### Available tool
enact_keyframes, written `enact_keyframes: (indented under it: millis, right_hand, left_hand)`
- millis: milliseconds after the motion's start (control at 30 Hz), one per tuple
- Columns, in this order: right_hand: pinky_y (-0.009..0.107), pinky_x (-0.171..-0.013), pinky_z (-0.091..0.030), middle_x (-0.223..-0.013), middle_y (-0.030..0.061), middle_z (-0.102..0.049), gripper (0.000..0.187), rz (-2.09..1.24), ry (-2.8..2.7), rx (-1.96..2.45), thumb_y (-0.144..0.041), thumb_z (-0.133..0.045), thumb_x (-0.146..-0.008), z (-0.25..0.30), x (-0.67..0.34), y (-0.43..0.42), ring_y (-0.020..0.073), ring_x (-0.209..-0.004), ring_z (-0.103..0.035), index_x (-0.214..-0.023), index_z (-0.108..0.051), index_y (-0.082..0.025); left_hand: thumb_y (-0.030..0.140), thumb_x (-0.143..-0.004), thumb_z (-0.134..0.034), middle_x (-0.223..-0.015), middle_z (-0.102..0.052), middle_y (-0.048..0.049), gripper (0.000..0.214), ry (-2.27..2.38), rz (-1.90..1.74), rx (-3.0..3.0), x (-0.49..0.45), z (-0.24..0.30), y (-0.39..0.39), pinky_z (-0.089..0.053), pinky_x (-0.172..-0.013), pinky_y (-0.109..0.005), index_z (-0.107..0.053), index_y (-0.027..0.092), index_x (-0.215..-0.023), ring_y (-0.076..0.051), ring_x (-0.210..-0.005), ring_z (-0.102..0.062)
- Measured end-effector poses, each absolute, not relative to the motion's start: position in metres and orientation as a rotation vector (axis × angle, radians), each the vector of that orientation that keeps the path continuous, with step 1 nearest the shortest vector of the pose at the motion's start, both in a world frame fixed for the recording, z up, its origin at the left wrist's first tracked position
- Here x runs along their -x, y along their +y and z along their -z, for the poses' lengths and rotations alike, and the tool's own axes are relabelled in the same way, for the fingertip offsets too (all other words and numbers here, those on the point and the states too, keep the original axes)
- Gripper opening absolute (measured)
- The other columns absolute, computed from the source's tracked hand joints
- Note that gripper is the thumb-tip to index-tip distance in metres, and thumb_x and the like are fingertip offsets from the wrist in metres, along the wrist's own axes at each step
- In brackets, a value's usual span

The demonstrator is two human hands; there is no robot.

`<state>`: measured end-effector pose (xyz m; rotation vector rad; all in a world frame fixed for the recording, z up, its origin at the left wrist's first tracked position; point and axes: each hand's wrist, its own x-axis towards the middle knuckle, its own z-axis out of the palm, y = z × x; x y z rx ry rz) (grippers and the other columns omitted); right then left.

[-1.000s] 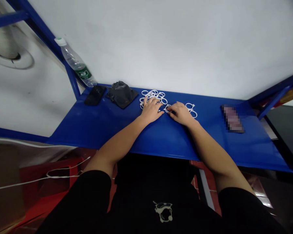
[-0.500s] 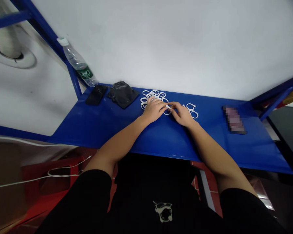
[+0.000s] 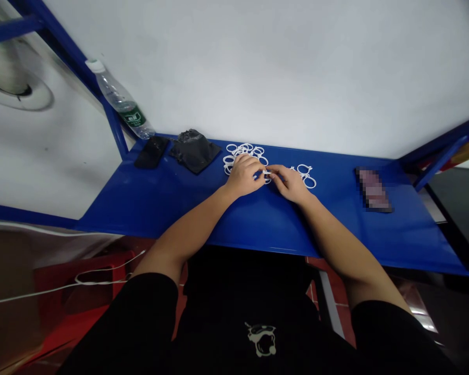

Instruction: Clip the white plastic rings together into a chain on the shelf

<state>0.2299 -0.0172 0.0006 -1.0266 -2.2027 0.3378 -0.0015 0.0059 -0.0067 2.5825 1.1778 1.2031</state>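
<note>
Between both hands is a small white plastic ring (image 3: 267, 173) with a tab, like a curtain ring, pinched at the fingertips. My left hand (image 3: 242, 176) is closed, thumb and forefinger at the ring's left side. From the right, my right hand (image 3: 291, 184) pinches the same ring, its fingers nearly touching the left ones. A pile of similar white rings (image 3: 231, 148) lies on the blue table just behind my left hand and is partly covered by it. Several more white rings (image 3: 309, 181) lie beside my right hand, some partly hidden by it.
The blue table (image 3: 168, 200) runs against a white wall. On its left stand a plastic bottle (image 3: 131, 114), leaning on the blue frame, a black phone (image 3: 151, 152) and a black pouch (image 3: 194, 151). At the right lies a pixelated phone-shaped object (image 3: 373, 189). Below left is a red stool (image 3: 84, 304).
My left fingertips have curled and shifted slightly at the white ring. The ring has turned a little between the hands. The camera view has shifted slightly.
</note>
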Motion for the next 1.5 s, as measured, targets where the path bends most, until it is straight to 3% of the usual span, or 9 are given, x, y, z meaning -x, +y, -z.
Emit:
enact_keyframes:
  millis: [300, 667, 833, 933, 1067, 1300, 1500]
  right_hand:
    - [0.045, -0.093, -0.065, -0.117, 0.0087, -0.086, 0.03, -0.197, -2.198, 0.869, -0.04, -0.054, -0.116, -0.001, -0.226, -0.018, 0.0271, -0.102, -0.082, -0.133, -0.076, -0.028]
    - [0.046, -0.096, -0.062, -0.12, 0.0101, -0.085, 0.03, -0.175, -2.251, 0.891, -0.037, -0.054, -0.115, -0.004, -0.227, -0.017, 0.0273, -0.106, -0.079, -0.134, -0.076, -0.027]
    - [0.055, -0.106, -0.055, -0.111, 0.0131, -0.083, 0.035, -0.028, -2.266, 1.166, -0.027, -0.052, -0.111, -0.003, -0.242, -0.005, 0.0324, -0.107, -0.074, -0.133, -0.08, -0.025]
    - [0.068, -0.119, -0.042, -0.108, 0.0137, -0.083, 0.034, 0.065, -2.256, 1.447, -0.025, -0.054, -0.107, 0.0, -0.255, 0.003, 0.0349, -0.106, -0.071, -0.12, -0.085, -0.024]
    - [0.077, -0.123, -0.033, -0.115, 0.0157, -0.082, 0.028, 0.119, -2.232, 1.662, -0.034, -0.06, -0.104, 0.002, -0.259, 0.004, 0.0394, -0.112, -0.068, -0.107, -0.086, -0.024]
    - [0.064, -0.119, -0.04, -0.126, 0.0155, -0.081, 0.04, -0.002, -2.363, 1.51, -0.044, -0.056, -0.108, 0.0, -0.232, -0.008, 0.039, -0.118, -0.067, -0.132, -0.081, -0.025]
    - [0.061, -0.119, -0.039, -0.122, 0.0149, -0.083, 0.037, -0.098, -2.414, 1.416, -0.04, -0.055, -0.107, 0.004, -0.23, -0.005, 0.0371, -0.115, -0.069, -0.129, -0.079, -0.023]
  left_hand:
    - [0.015, -0.088, -0.068, -0.098, -0.078, -0.0038, 0.011, 1.065, -1.32, -2.543, 0.005, 0.01, 0.012, -0.052, -0.107, -0.051, -0.07, 0.025, -0.093, -0.026, -0.099, -0.07]
    - [0.013, -0.097, -0.061, -0.112, -0.079, -0.0051, 0.018, 1.109, -1.22, -2.538, 0.005, 0.009, 0.01, -0.053, -0.108, -0.048, -0.071, 0.025, -0.104, -0.027, -0.112, -0.071]
    - [0.019, -0.105, -0.063, -0.128, -0.079, -0.0085, 0.03, 1.259, -1.17, -2.465, 0.005, 0.009, 0.01, -0.05, -0.116, -0.049, -0.071, 0.024, -0.133, -0.029, -0.127, -0.07]
    - [0.023, -0.105, -0.068, -0.13, -0.078, -0.009, 0.024, 1.361, -1.087, -2.424, 0.004, 0.012, 0.012, -0.049, -0.119, -0.05, -0.075, 0.024, -0.129, -0.03, -0.13, -0.069]
    - [0.029, -0.104, -0.076, -0.129, -0.079, -0.0071, 0.016, 1.422, -0.942, -2.415, 0.003, 0.011, 0.011, -0.043, -0.127, -0.054, -0.081, 0.026, -0.118, -0.03, -0.131, -0.068]
    - [0.042, -0.099, -0.084, -0.148, -0.07, -0.0092, 0.02, 1.4, -0.691, -2.497, 0.0, 0.006, 0.001, -0.02, -0.14, -0.068, -0.085, 0.028, -0.112, -0.037, -0.15, -0.054]
    - [0.04, -0.095, -0.09, -0.154, -0.067, -0.008, 0.023, 1.327, -0.648, -2.473, 0.0, 0.005, 0.002, -0.019, -0.141, -0.066, -0.083, 0.028, -0.113, -0.035, -0.154, -0.051]
